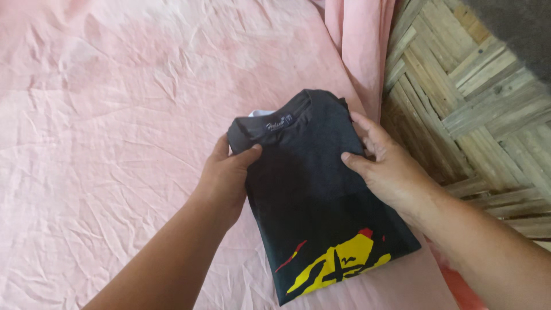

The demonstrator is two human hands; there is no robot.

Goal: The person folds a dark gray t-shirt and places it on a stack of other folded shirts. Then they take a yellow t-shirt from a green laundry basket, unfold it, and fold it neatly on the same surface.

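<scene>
**Folded black T-shirt held on a pink sheet**

A wrinkled pink sheet (103,143) covers the surface; right of it lies a woven bamboo wall (482,103). The folded black T-shirt (315,195), soft cotton and rectangular, lies on the sheet with its collar pointing away and its yellow-red print nearest. The left hand (227,178) pinches its left edge; the right hand (384,166) grips its right edge.

Both bare forearms reach forward; the left hand (225,175) pinches with thumb on top, the right hand (385,166) likewise clamps, fingers curled.
</scene>
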